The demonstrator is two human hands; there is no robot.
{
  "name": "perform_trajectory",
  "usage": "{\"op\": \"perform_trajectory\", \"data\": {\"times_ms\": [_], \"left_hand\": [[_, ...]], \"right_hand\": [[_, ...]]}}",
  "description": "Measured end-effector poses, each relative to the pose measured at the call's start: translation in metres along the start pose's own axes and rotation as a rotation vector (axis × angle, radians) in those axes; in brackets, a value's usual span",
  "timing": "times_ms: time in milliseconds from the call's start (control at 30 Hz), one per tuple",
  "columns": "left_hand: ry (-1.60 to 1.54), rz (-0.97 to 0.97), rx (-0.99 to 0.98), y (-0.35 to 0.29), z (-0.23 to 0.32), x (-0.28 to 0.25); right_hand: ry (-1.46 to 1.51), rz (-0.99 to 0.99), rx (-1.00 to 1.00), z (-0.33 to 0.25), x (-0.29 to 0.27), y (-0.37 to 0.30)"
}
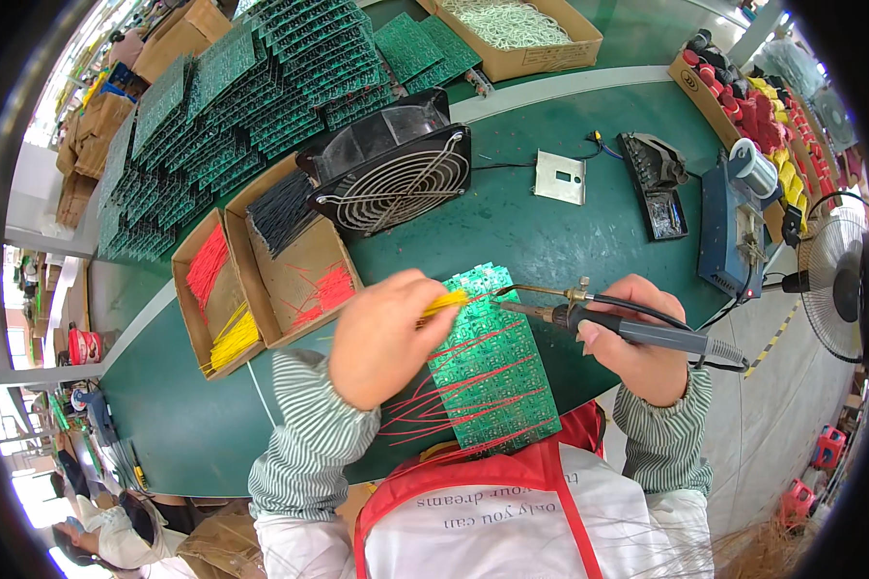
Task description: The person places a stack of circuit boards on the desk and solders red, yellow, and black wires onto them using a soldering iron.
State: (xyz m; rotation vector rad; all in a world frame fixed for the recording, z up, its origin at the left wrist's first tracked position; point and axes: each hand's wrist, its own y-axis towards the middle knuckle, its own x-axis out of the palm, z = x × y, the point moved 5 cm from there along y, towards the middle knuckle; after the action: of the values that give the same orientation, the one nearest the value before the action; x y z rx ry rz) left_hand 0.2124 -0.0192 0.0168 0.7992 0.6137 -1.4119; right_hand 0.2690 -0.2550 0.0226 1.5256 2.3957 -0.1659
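A green circuit board panel (507,362) lies in front of me, its near end by my apron. Several red wires (425,410) run across it and stick out past its left edge. My left hand (381,338) is closed on a bunch of yellow wires (446,303), whose ends lie over the board's far left corner. My right hand (647,352) grips a soldering iron (632,330) with a thin feed tube (541,290) clamped along it. The iron's tip points left at the board's far end, close to the yellow wire ends. Whether the tip touches the board I cannot tell.
Left of the board, cardboard trays (282,338) hold red, yellow and black wires. A black fan (396,174) stands beyond, before stacked circuit boards (309,58). To the right are an iron stand (655,183), a blue soldering station (729,232) with a solder spool (753,166), and another fan (830,275).
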Motion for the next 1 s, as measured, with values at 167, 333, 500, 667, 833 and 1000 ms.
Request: {"op": "perform_trajectory", "data": {"times_ms": [167, 333, 500, 667, 833, 1000], "left_hand": [[-0.066, -0.106, 0.019, 0.009, -0.001, 0.023], [-0.074, -0.12, 0.004, 0.011, -0.001, 0.025], [-0.063, -0.134, -0.002, 0.012, -0.002, 0.027], [-0.07, -0.114, 0.005, 0.01, -0.003, 0.026], [-0.012, -0.129, 0.02, 0.007, -0.005, 0.003], [0.486, 0.28, -0.102, -0.011, -0.015, -0.061]], "right_hand": [[0.049, 0.009, 0.046, 0.004, -0.001, 0.0], [0.084, -0.006, 0.081, 0.007, 0.004, 0.001], [0.099, -0.016, 0.09, 0.01, 0.004, 0.002], [0.072, 0.017, 0.069, 0.005, -0.003, 0.0], [0.047, 0.028, 0.034, 0.002, -0.008, -0.005], [0.043, 0.004, 0.04, -0.001, -0.004, -0.007]]}}
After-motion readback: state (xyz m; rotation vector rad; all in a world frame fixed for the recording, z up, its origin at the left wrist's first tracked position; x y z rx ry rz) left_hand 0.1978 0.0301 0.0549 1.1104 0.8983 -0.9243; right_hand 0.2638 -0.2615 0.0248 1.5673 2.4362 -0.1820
